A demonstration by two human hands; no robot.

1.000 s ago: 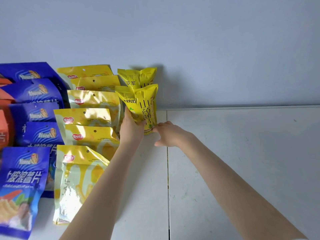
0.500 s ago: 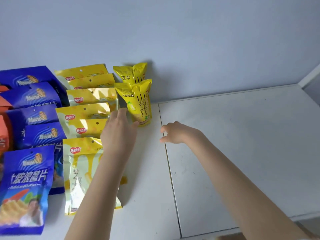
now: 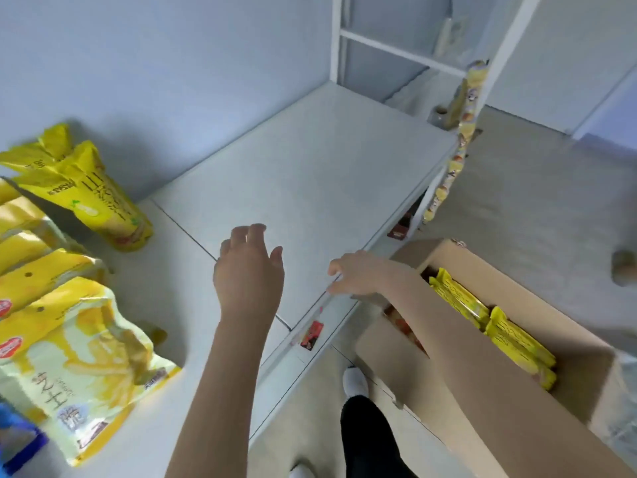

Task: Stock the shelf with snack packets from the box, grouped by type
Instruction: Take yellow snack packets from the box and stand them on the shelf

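Observation:
My left hand [image 3: 249, 270] hovers over the white shelf top [image 3: 310, 174], fingers relaxed and empty. My right hand [image 3: 358, 274] is at the shelf's front edge, fingers loosely bent, holding nothing. Two bright yellow snack packets [image 3: 96, 198] stand at the back left against the wall. A row of pale yellow pouches [image 3: 69, 332] lies along the left side. The cardboard box [image 3: 565, 374] stands on the floor at the right, with several yellow packets [image 3: 496, 332] inside; my right forearm crosses its near wall.
A blue packet corner [image 3: 17, 443] shows at the bottom left. A white shelf frame [image 3: 406, 56] rises at the back right, with a strip of hanging snacks [image 3: 458, 139]. My leg and white shoe [image 3: 355, 384] are on the floor below the shelf edge.
My left hand let go of the bright yellow packet and both hands pulled back from it. The view swung right and down, bringing the box and floor into sight.

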